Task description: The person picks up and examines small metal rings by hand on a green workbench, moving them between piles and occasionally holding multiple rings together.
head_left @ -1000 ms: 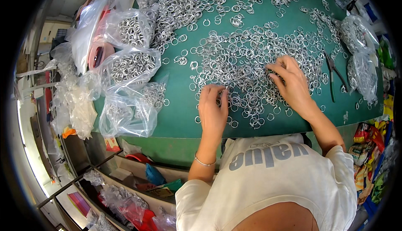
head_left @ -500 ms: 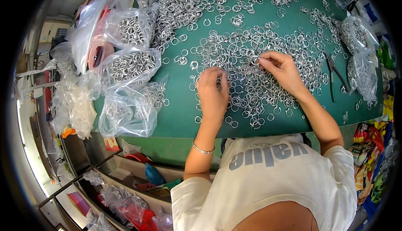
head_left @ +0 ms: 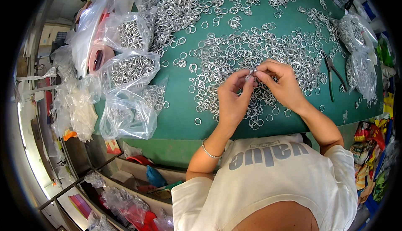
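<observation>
Both hands meet over a wide spread of small silver metal rings [head_left: 234, 50] on a green tabletop [head_left: 184, 105]. My left hand [head_left: 234, 99] is closed in a pinch of thumb and forefinger on a small silver ring [head_left: 252, 72]. My right hand [head_left: 284, 84], also pinched, grips the same ring from the other side. Fingertips cover most of this ring, so its exact shape is hard to make out. Loose rings lie under and around both hands.
Clear plastic bags of rings [head_left: 133, 69] stand along the left, beside a denser ring heap [head_left: 178, 11]. At the right lie dark-handled pliers [head_left: 333, 71] and more bagged rings [head_left: 362, 73]. Open drawers [head_left: 138, 180] sit below the table's left front edge.
My left hand has moved right, up to my right hand, and now pinches the ring with it. My right hand has shifted slightly nearer and to the left.
</observation>
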A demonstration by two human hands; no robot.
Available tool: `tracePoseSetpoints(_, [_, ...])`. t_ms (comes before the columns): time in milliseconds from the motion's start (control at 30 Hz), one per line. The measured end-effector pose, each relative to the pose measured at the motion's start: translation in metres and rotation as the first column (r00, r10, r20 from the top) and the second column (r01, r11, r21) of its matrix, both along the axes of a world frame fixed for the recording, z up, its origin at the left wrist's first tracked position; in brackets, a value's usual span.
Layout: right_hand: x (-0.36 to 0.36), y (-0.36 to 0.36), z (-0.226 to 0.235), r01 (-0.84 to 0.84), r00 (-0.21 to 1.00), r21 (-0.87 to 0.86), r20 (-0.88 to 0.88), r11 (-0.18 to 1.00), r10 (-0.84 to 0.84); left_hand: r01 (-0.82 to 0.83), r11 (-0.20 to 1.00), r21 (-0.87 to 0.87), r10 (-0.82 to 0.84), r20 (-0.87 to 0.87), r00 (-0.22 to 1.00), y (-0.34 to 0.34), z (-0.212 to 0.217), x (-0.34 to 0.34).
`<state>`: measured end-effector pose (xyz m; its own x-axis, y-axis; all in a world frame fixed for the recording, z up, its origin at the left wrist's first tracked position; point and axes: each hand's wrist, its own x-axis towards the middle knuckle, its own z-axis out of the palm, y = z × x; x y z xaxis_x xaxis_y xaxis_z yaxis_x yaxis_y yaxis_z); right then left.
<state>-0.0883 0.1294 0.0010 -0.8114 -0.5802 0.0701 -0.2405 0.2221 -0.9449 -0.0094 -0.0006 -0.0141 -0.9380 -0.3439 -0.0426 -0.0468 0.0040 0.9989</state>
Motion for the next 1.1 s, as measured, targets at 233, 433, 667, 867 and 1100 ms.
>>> tracePoseSetpoints(233, [0.002,0.000,0.009,-0.073,0.946,0.047,-0.314,0.996,0.084,-0.012,0.959,0.282,0.021,-0.027,0.999,-0.002,0.004,0.001])
tracePoseSetpoints(433, [0.003,0.005,0.027,-0.145,0.979,0.219,-0.107,0.965,0.171,-0.103,0.993,-0.051,0.096,-0.122,0.988,0.006,0.003,0.004])
tracePoseSetpoints(667, [0.002,0.009,0.024,-0.149,0.927,0.184,-0.315,0.972,0.201,0.071,0.674,0.735,-0.226,0.113,0.967,-0.024,-0.002,0.002])
tracePoseSetpoints(867, [-0.006,0.011,0.027,-0.240,0.847,0.211,-0.432,0.947,0.311,0.009,0.358,0.933,-0.360,0.129,0.924,-0.030,-0.005,-0.001])
tracePoseSetpoints(1100, [-0.003,0.010,0.027,-0.176,0.715,0.305,-0.614,0.936,0.334,0.075,0.286,0.955,-0.434,0.059,0.899,-0.036,-0.008,-0.001])
